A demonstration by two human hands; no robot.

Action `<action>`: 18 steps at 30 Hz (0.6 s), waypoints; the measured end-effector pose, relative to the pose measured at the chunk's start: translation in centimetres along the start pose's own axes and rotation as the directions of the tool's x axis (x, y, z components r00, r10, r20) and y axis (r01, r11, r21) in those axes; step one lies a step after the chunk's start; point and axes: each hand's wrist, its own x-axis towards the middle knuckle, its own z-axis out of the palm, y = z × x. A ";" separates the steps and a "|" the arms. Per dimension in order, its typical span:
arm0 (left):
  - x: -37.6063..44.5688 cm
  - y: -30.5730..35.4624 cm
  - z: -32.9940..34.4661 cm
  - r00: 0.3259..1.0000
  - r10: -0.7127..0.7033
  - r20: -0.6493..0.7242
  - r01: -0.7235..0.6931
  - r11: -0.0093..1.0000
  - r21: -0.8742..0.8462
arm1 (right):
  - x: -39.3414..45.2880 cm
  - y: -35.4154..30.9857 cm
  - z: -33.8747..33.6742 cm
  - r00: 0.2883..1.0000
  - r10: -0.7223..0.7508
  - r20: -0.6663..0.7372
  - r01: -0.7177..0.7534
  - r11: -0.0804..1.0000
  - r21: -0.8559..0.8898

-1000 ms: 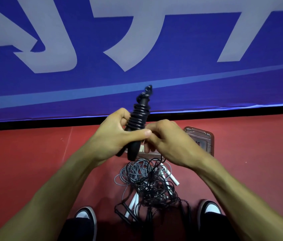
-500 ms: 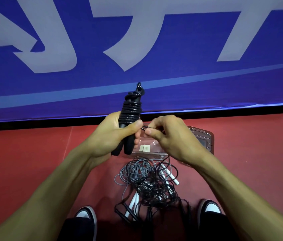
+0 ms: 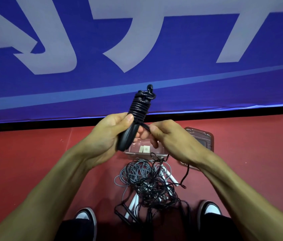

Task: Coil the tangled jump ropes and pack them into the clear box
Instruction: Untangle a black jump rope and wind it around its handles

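Note:
My left hand (image 3: 107, 136) grips the handles of a black jump rope (image 3: 140, 108), whose cord is wound tightly around their upper part. My right hand (image 3: 168, 138) pinches the loose end of that black cord just right of the handles. A short tail of the cord hangs down below my right wrist. Under my hands the clear box (image 3: 146, 150) stands open on the red floor, with small paper tags inside. In front of it lies a tangled pile of grey and black ropes (image 3: 149, 181) with white handles (image 3: 171, 179).
The box's lid (image 3: 201, 138) lies just right of the box. A blue banner (image 3: 137, 49) with pale lettering stands close behind, its black base along the floor. My two shoes (image 3: 85, 218) flank the rope pile at the bottom edge.
The wound black rope has tilted from leaning right to more upright, then shifted slightly. My right hand moved from covering the handles to pinching the cord's end beside them.

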 end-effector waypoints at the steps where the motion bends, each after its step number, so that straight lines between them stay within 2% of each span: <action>1: 0.0 -0.1 0.0 1.000 0.012 0.008 -0.012 1.000 0.013 | 0.1 0.0 0.1 1.000 -0.025 0.001 0.025 0.999 -0.030; 5: 0.1 0.0 0.2 1.000 0.016 -0.002 -0.016 0.995 0.097 | 0.1 -0.1 0.7 0.984 -0.151 -0.091 0.138 0.980 -0.142; 8: 0.0 0.0 0.9 0.998 0.045 -0.044 -0.030 0.959 0.282 | 0.1 0.0 1.3 0.972 -0.190 -0.136 0.168 0.973 -0.161; 10: -0.1 -0.3 0.9 0.992 0.070 -0.105 -0.030 0.939 0.343 | 0.1 0.3 1.3 0.981 -0.158 -0.110 0.139 0.977 -0.163; 14: 0.0 0.0 -0.9 0.978 0.085 -0.189 -0.010 0.929 0.370 | 0.1 0.8 1.1 0.999 0.014 -0.032 -0.018 0.993 -0.118; 18: 0.0 0.1 -1.2 0.969 0.079 -0.234 -0.005 0.954 0.299 | 0.4 0.5 1.0 0.991 -0.042 -0.124 0.033 0.997 -0.071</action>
